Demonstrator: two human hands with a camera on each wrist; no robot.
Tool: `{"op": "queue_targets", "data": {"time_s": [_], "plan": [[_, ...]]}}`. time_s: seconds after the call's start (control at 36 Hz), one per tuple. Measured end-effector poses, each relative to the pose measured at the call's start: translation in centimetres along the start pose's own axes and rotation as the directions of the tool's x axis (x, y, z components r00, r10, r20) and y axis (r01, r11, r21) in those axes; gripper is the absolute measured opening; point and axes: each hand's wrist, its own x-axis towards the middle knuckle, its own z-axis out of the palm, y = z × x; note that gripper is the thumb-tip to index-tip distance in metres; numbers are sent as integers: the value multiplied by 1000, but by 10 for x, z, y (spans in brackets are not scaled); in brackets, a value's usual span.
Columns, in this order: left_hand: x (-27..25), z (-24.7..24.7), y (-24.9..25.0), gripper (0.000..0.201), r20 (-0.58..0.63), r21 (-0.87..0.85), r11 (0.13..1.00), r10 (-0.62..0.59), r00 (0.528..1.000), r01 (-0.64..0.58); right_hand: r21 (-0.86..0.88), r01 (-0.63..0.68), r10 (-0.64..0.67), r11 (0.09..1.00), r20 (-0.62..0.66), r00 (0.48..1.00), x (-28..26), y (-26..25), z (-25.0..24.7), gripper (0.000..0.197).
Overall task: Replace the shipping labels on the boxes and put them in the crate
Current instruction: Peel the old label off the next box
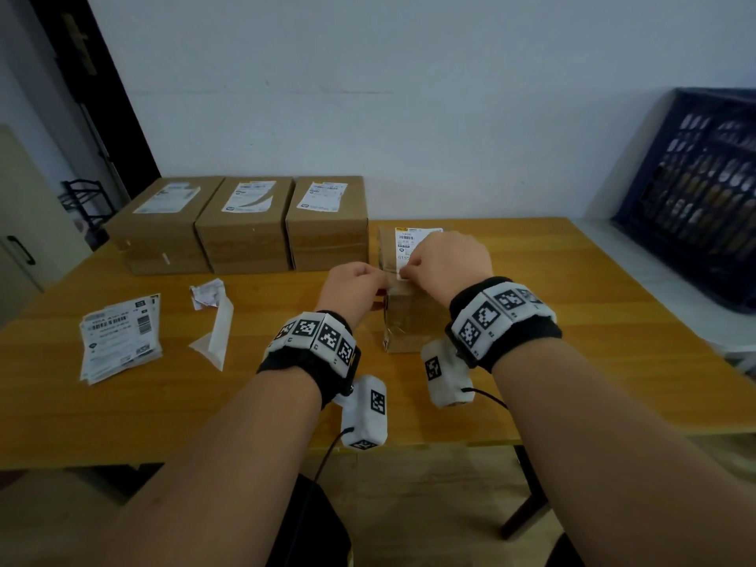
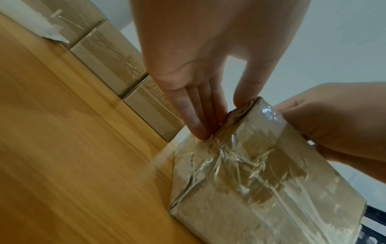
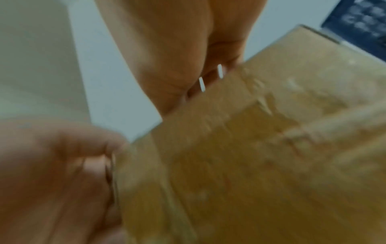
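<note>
A small tape-wrapped cardboard box (image 1: 413, 325) stands mid-table with a white shipping label (image 1: 414, 241) on its top. My left hand (image 1: 362, 282) grips the box's near left top corner, thumb on the edge and fingers (image 2: 194, 118) down its side (image 2: 261, 181). My right hand (image 1: 444, 259) lies over the label and pinches its near edge; white slivers of label (image 3: 201, 84) show between its fingers. Three larger labelled boxes (image 1: 245, 227) stand in a row at the back left. The dark blue crate (image 1: 695, 190) is tilted at the far right.
A stack of fresh labels (image 1: 120, 337) lies at the left of the wooden table (image 1: 593, 321). A crumpled old label (image 1: 208, 293) and a white backing strip (image 1: 217, 333) lie beside it. A white wall runs behind.
</note>
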Motion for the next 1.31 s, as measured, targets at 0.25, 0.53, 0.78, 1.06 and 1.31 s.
{"op": "queue_targets", "data": {"time_s": [0.25, 0.53, 0.78, 1.06, 1.31], "plan": [[-3, 0, 0, 10, -31, 35, 998, 60, 998, -59, 50, 0, -3, 999, 64, 998, 3, 4, -9, 39], [-3, -2, 1, 14, -19, 65, 994, 88, 996, -87, -111, 105, -113, 988, -70, 991, -5, -3, 2, 29], [-2, -3, -1, 10, -25, 83, 992, 101, 995, -99, 61, -4, -1, 998, 83, 997, 7, 4, -10, 36], [-1, -2, -2, 13, -31, 76, 992, 103, 994, -101, -94, 86, -89, 992, -30, 996, -5, -4, -1, 27], [-2, -4, -4, 9, -27, 65, 993, 102, 994, -100, 186, 31, -43, 982, 65, 997, -1, 6, -18, 14]]}}
